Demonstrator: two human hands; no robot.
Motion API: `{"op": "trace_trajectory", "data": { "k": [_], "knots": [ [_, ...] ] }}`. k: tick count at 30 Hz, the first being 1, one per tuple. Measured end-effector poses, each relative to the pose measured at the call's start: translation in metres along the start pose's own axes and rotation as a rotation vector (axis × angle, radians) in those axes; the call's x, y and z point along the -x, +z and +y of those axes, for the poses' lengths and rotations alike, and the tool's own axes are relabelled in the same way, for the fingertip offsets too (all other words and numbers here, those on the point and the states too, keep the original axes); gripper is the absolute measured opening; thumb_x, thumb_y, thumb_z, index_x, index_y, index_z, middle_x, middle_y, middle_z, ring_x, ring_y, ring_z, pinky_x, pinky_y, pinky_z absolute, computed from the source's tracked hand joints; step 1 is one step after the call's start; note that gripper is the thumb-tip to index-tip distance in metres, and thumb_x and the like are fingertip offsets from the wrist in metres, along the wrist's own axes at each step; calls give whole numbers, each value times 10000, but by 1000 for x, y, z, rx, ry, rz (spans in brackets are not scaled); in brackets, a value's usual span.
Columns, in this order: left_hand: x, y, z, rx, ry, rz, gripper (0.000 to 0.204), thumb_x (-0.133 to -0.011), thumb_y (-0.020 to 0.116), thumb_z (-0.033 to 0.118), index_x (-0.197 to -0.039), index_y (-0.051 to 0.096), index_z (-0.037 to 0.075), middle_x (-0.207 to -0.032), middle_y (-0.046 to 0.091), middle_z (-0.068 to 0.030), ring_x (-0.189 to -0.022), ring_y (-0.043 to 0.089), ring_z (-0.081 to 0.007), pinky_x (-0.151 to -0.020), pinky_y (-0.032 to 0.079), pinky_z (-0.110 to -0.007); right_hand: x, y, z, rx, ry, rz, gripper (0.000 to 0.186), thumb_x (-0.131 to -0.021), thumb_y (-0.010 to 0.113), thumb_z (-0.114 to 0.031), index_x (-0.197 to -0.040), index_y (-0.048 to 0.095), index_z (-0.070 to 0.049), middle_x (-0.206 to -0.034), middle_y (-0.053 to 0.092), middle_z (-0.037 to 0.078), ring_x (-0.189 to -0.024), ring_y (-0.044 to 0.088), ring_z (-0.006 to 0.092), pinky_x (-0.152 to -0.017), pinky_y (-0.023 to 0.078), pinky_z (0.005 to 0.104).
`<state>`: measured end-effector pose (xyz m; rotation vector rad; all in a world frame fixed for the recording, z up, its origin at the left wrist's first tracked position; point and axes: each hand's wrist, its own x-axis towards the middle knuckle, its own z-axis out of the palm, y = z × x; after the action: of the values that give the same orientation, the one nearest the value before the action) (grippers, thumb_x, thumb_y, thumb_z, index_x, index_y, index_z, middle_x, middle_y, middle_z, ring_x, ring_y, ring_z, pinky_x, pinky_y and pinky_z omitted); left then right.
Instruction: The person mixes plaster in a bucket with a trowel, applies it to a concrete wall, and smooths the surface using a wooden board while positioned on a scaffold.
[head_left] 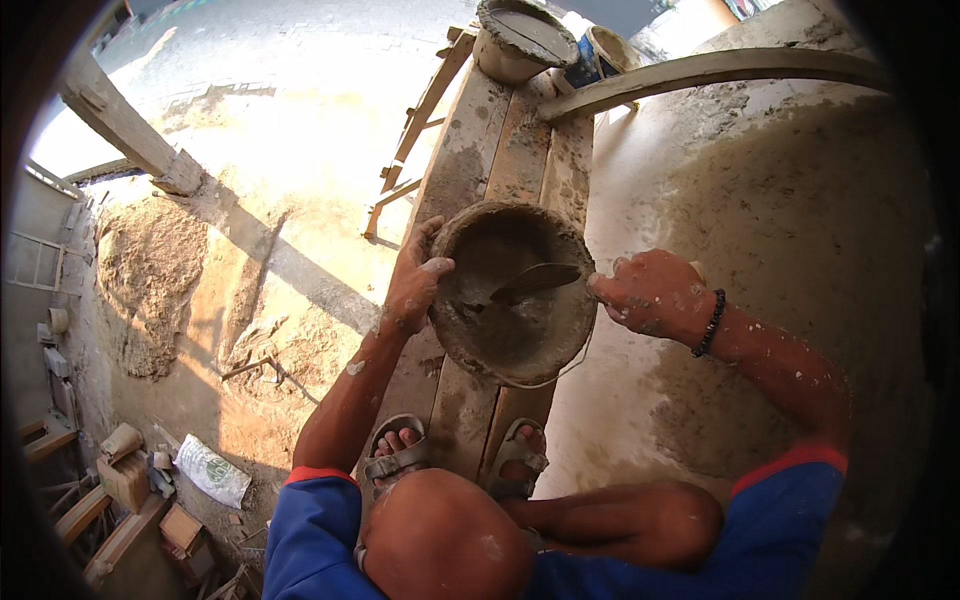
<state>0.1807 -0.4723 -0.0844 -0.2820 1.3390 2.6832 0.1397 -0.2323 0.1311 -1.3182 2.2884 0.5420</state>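
Note:
A mortar-crusted bucket stands on wooden planks in front of my feet, with wet grey mortar inside. My left hand is closed on the bucket's left rim, thumb over the edge. On the right, my right hand is wrapped around the handle of a trowel. Its dark blade reaches over the rim into the bucket, near the mortar. Most of the handle is hidden in my fist. A thin wire bail hangs at the bucket's near right side. Both hands are spattered with mortar.
I squat on a raised plank scaffold. At its far end stand a mortar-filled bucket and a blue-and-white bucket. A wooden pole crosses at far right. Below left lie a sand pile, a white sack and timber scraps. Right is a mortar-stained wall.

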Motion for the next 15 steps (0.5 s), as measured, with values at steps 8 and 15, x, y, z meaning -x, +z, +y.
{"op": "trace_trajectory", "data": {
  "k": [8,15],
  "knots": [
    [69,28,-42,-58,36,122,729,-825,553,41,-1443,184,-71,-1424,336,-209,-1295,381,-271,-1089,307,-350,-82,68,14,-114,291,7,134,-798,586,-172,-842,612,-48,-762,645,167,-756,656,325,-674,519,441],
    [52,25,-15,-358,126,-66,666,-785,511,5,-1390,241,-53,-1321,441,-212,-1217,430,-258,-1047,343,-337,-77,71,13,-61,94,18,104,-754,613,-143,-745,647,-45,-727,661,163,-730,673,331,-657,541,421]
  ]
}}
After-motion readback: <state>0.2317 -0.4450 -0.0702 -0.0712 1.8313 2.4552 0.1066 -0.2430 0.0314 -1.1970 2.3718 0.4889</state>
